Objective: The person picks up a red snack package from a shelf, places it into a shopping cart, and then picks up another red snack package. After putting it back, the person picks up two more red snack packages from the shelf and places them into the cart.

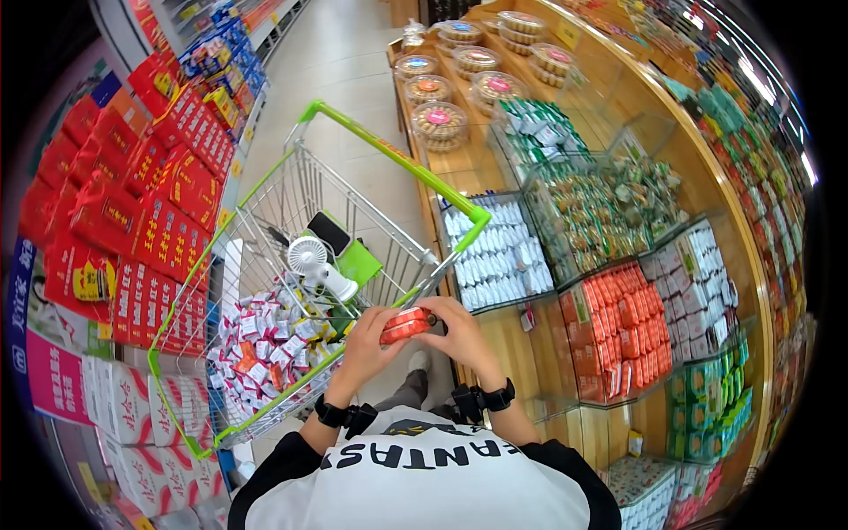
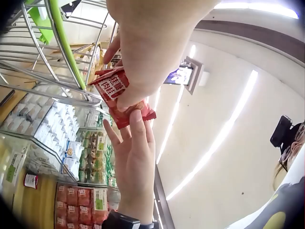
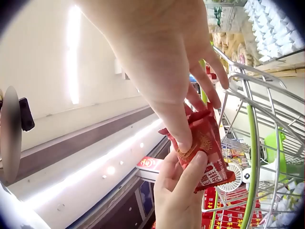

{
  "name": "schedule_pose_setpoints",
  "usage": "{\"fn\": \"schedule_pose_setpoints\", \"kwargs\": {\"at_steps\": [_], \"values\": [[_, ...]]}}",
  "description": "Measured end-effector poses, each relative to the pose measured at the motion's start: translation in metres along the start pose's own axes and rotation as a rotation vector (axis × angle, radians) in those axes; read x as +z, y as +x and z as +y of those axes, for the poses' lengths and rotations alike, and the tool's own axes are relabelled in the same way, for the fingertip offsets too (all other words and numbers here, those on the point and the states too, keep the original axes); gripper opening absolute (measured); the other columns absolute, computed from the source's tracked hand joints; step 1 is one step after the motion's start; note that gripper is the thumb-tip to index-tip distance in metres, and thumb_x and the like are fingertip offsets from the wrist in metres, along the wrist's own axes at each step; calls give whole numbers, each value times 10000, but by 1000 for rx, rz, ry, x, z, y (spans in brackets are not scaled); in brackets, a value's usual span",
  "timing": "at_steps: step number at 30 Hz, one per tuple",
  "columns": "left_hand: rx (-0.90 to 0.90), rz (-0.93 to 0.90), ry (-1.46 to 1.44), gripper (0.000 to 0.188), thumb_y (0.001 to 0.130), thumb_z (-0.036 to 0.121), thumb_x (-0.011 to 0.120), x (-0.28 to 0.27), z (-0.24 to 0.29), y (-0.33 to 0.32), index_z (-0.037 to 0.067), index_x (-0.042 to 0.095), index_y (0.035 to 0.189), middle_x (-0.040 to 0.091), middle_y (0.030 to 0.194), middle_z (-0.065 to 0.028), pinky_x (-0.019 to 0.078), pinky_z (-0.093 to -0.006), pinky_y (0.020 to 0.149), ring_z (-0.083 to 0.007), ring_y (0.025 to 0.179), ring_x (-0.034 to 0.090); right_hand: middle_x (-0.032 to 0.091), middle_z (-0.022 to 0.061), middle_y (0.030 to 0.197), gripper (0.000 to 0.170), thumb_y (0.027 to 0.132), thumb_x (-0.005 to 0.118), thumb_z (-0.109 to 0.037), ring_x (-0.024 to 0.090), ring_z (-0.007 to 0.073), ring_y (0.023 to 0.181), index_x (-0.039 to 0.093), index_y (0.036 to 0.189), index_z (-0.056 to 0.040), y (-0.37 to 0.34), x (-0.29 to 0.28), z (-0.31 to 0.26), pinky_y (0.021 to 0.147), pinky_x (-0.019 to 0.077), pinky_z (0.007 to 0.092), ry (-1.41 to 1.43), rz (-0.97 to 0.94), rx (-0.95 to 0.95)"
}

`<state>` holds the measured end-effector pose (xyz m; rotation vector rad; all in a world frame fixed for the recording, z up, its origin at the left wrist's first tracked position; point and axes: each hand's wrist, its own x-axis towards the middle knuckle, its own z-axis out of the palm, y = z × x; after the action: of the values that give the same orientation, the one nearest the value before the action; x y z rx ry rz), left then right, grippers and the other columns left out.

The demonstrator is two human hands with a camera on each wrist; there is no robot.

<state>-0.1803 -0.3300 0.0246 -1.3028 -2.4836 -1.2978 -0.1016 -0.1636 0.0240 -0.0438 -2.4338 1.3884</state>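
A red printed packet [image 1: 405, 326] is held between both hands, in front of the chest and beside the cart's green-edged rim. My left hand [image 1: 360, 343] grips one side of it, and my right hand [image 1: 463, 337] pinches the other side. In the left wrist view the red packet [image 2: 111, 87] has a crimped edge, with the right hand [image 2: 135, 164] touching its lower end. From the right wrist, the packet [image 3: 210, 138] shows gold print and white characters, with the left hand's thumb [image 3: 193, 171] pressed on its face.
The wire cart [image 1: 327, 168] holds many small wrapped packets [image 1: 256, 340], a white fan [image 1: 309, 256], a dark phone [image 1: 329, 233] and a green item [image 1: 359, 263]. Bins of white packets [image 1: 497, 252] and red packets [image 1: 618, 327] stand right; red boxes [image 1: 181, 190] are stacked left.
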Motion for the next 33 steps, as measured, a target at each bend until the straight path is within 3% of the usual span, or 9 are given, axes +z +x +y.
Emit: {"fn": "schedule_pose_setpoints", "kwargs": {"at_steps": [3, 5, 11, 13, 14, 22, 23, 31, 33], "values": [[-40, 20, -37, 437, 594, 90, 714, -17, -2, 2, 28, 525, 983, 525, 892, -126, 436, -333, 702, -289, 806, 528, 559, 107, 954, 451, 629, 711, -98, 542, 250, 878, 517, 1031, -34, 16, 11, -4, 775, 437, 317, -2, 1, -119], [-48, 38, -65, 440, 591, 86, 710, -28, -4, 3, 29, 527, 987, 527, 895, -124, 435, -330, 705, -287, 804, 528, 557, 111, 949, 453, 643, 713, -124, 550, 230, 871, 504, 1033, -24, 24, 16, -12, 775, 434, 307, 70, -103, 6], [-96, 135, -116, 434, 622, 133, 706, -62, -12, -8, 49, 526, 1008, 540, 912, -114, 439, -326, 708, -264, 809, 545, 567, 104, 924, 440, 681, 691, -170, 554, 191, 853, 483, 1038, -20, 57, 37, -31, 760, 431, 287, 233, -280, -28], [-259, 215, -242, 446, 640, 166, 706, -70, -15, -16, 49, 516, 1026, 542, 917, -104, 434, -309, 723, -231, 823, 549, 572, 114, 900, 460, 699, 688, -184, 568, 203, 798, 461, 1070, -34, 68, 51, -33, 723, 446, 302, 238, -327, -113], [-310, 173, -238, 492, 643, 142, 715, -76, -21, -21, 32, 496, 1071, 540, 967, -76, 424, -269, 763, -156, 879, 527, 573, 115, 893, 476, 706, 684, -188, 568, 200, 793, 447, 1090, -40, 73, 57, -36, 718, 447, 298, 235, -370, -101], [-480, 50, -381, 495, 678, 198, 707, -123, -45, -67, 30, 493, 1091, 521, 1015, -77, 429, -279, 817, -168, 943, 526, 571, 125, 842, 459, 744, 646, -221, 580, 230, 741, 430, 1116, -63, 91, 108, -61, 658, 461, 313, 194, -698, -243], [-494, 65, -378, 495, 678, 198, 707, -126, -48, -75, 30, 493, 1091, 521, 1015, -77, 429, -279, 817, -168, 943, 526, 571, 126, 837, 441, 747, 641, -225, 581, 243, 747, 441, 1105, -61, 92, 115, -63, 659, 463, 318, 195, -716, -334], [-664, 270, -531, 458, 710, 131, 676, -135, -61, -124, 27, 468, 1105, 524, 980, -75, 450, -262, 758, -136, 887, 537, 525, 143, 969, 422, 766, 617, -190, 574, 238, 804, 425, 1112, -41, 94, 169, -68, 695, 465, 307, 371, -883, -312], [-868, 446, -628, 475, 727, 136, 658, -136, -62, -127, 42, 429, 1132, 523, 934, -68, 451, -234, 693, -108, 822, 531, 530, 147, 961, 437, 774, 611, -188, 578, 228, 762, 401, 1126, -35, 91, 184, -64, 663, 469, 300, 355, -889, -329]]}}
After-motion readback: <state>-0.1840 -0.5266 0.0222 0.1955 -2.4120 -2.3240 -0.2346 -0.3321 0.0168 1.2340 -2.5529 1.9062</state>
